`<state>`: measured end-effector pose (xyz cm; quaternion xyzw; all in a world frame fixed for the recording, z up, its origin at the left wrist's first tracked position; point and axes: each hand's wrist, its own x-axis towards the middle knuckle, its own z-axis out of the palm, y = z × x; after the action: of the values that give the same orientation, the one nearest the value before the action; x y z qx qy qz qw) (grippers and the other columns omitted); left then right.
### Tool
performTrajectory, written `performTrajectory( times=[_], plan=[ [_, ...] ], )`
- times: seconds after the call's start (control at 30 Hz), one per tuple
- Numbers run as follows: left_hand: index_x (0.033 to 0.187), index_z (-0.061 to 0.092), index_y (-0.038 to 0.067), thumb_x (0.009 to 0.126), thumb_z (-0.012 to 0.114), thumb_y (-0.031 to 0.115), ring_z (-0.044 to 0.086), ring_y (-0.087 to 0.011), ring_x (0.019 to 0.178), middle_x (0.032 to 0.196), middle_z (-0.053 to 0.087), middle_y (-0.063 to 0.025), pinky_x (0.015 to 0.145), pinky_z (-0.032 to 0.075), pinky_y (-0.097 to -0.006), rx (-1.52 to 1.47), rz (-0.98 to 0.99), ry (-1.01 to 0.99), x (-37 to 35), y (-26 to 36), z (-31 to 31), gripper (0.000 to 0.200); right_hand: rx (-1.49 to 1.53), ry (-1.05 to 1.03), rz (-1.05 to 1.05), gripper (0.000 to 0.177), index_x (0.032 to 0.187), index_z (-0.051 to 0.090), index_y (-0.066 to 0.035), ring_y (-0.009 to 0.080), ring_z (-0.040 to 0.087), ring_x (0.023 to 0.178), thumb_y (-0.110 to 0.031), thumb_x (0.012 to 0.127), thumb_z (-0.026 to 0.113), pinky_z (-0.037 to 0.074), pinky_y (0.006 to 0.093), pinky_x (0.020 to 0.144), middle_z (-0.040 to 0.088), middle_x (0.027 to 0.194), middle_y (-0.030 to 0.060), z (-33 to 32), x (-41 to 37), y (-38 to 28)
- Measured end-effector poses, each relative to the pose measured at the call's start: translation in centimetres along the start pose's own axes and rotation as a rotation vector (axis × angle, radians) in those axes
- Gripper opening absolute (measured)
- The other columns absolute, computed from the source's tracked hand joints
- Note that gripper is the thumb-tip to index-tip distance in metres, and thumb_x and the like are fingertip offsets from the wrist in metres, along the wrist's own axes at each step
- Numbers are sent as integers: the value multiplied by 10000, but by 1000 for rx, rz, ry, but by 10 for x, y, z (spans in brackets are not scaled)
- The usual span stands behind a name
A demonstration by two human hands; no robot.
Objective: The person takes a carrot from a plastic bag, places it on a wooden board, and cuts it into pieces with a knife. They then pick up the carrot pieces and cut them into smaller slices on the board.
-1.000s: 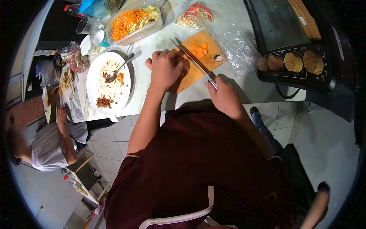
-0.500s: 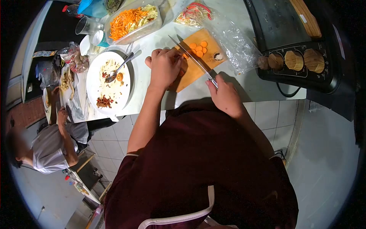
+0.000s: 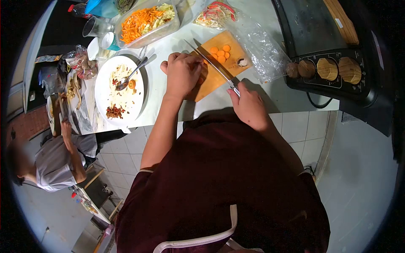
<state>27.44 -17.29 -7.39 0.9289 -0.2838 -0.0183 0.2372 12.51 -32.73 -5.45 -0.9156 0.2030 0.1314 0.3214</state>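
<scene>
A wooden cutting board [image 3: 211, 86] lies at the table's front edge, with several orange carrot slices [image 3: 220, 53] on it. My right hand [image 3: 249, 105] is closed on the handle of a knife [image 3: 216, 68], whose blade slants across the board to the upper left. On the board's left side my left hand [image 3: 182, 75] is closed, fingers curled around a piece of carrot [image 3: 205, 61] that is mostly hidden. A small pale scrap [image 3: 242, 62] sits near the board's right edge.
To the left is a white plate [image 3: 101, 90] with a spoon and food bits; behind it, a plastic container [image 3: 177, 26] of shredded carrot. A clear bag [image 3: 263, 59] and a black stove [image 3: 367, 90] are at right. A co-worker [image 3: 55, 164] works at far left.
My knife has shifted very slightly to the left. My left hand stays in place. The co-worker's hands have moved a little.
</scene>
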Motion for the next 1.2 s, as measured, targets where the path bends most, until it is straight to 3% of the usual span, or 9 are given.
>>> performTrajectory(
  times=[0.43,0.9,1.2],
  plan=[
    [838,739,187,734,701,199,513,-254,1016,899,678,15,843,279,-442,-23,23,31,0,-1,2,111,51,-16,36,332,942,525,1,485,605,786,-330,946,507,475,552,696,626,789,285,0,0,-5],
    [811,740,162,732,719,225,508,-242,1025,893,693,25,862,266,-443,-31,-30,14,-1,-3,8,103,94,-111,142,347,999,496,28,497,592,880,-315,952,498,469,560,766,615,873,325,3,2,-10],
    [802,738,163,743,706,233,496,-247,1028,885,695,40,877,259,-451,-36,-32,31,-2,-2,8,97,90,-67,68,340,958,484,52,497,603,834,-286,948,514,491,544,716,619,843,320,4,4,-12]
  ],
)
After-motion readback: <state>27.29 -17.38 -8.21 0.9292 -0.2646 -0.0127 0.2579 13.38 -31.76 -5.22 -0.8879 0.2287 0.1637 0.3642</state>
